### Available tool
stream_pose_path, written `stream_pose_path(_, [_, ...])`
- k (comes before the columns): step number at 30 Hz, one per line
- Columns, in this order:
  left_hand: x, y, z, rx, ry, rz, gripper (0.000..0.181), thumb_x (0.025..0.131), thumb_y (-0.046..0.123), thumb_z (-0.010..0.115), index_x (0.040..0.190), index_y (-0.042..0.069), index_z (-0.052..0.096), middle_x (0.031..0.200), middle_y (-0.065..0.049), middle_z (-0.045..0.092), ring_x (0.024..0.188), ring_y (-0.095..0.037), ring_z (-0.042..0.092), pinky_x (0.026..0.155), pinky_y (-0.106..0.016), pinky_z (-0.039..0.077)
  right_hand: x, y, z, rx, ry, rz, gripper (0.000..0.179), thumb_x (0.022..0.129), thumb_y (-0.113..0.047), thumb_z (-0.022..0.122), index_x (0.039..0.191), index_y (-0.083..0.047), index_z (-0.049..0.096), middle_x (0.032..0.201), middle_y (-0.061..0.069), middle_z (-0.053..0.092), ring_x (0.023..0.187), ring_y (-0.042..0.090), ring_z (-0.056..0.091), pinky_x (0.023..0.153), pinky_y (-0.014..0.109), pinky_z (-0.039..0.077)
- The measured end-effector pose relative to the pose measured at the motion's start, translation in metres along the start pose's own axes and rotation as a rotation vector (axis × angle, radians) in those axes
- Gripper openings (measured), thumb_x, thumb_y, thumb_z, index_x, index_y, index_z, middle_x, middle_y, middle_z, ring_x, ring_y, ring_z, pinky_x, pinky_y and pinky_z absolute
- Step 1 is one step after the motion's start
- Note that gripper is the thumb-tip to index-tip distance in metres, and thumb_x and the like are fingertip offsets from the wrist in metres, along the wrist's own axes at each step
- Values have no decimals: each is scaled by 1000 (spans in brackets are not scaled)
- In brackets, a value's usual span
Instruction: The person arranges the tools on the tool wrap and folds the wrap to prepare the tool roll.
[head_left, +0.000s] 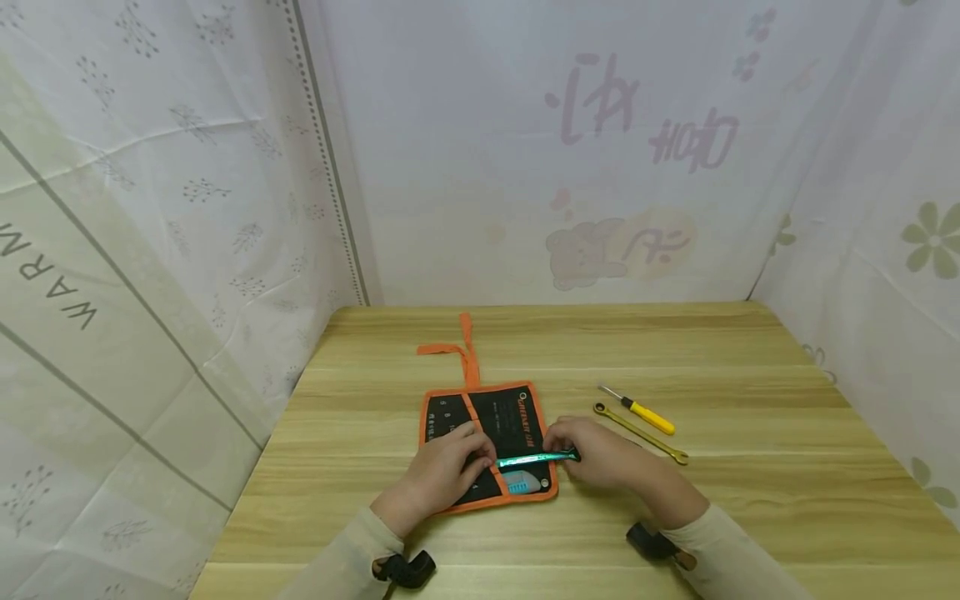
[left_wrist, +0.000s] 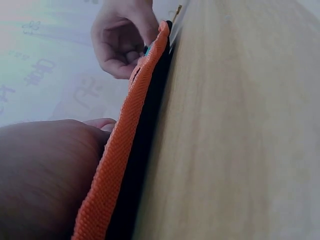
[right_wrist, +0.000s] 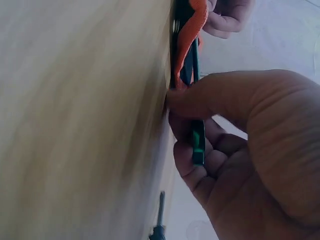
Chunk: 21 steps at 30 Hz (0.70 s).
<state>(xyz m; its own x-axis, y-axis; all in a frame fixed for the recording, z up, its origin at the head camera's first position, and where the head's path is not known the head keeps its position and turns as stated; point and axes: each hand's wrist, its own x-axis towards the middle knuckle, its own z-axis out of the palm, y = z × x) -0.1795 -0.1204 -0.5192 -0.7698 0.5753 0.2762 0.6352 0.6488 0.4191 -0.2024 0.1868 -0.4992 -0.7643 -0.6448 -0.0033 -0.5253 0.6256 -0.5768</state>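
- On the tabletop (head_left: 300, 517), an orange-edged black tool pouch (head_left: 510, 421) lies spread flat; its orange ties (head_left: 471, 367) trail towards 12 o'clock;
- at the pouch's 9 o'clock side, the left hand (head_left: 450, 467) rests over it; its grip pinches the orange band (head_left: 470, 407) that crosses the pouch;
- at 3 o'clock, the right hand (head_left: 600, 454) has its grip curled round one end of a shiny green tool (head_left: 531, 459); the tool lies across the pouch, its other end at the band by the left fingertips; how far it enters a pocket cannot be told;
- at 4 o'clock on the pouch, a pale blue-grey piece (head_left: 522, 482) shows just beside the green tool;
- beyond the right hand, towards 2 o'clock, a yellow-handled screwdriver (head_left: 651, 416) points to 10 o'clock; a gold wrench (head_left: 641, 433) lies near its 6 o'clock side.
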Motion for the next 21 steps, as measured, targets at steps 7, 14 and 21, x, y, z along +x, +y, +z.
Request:
stream_pose_path(7, [-1, 0, 0, -4, 7, -1, 6, 102, 26, 72, 102, 30, 68, 98, 17, 53, 82, 2, 57, 70, -23, 51, -9, 3, -6, -150, 43, 25, 20, 88, -9, 80, 94, -24, 69, 89, -14, 56, 78, 4, 53, 71, 28, 51])
stream_pose_path(14, [-2, 1, 0, -3, 11, 2, 6, 102, 26, 73, 102, 30, 68, 98, 17, 53, 81, 3, 57, 68, -22, 50, -19, 10, -13, -30, 29, 5, 22, 88, -4, 80, 96, -23, 71, 89, -6, 56, 75, 6, 52, 65, 25, 50])
stream_pose_path(21, [-2, 1, 0, 0, 11, 9, 7, 102, 25, 73, 102, 31, 69, 98, 17, 54, 82, 3, 57, 68, -21, 50, -24, 13, -15, 35, 35, 22, 27, 91, -3, 79, 109, -22, 77, 96, -4, 53, 84, 9, 56, 73, 26, 53])
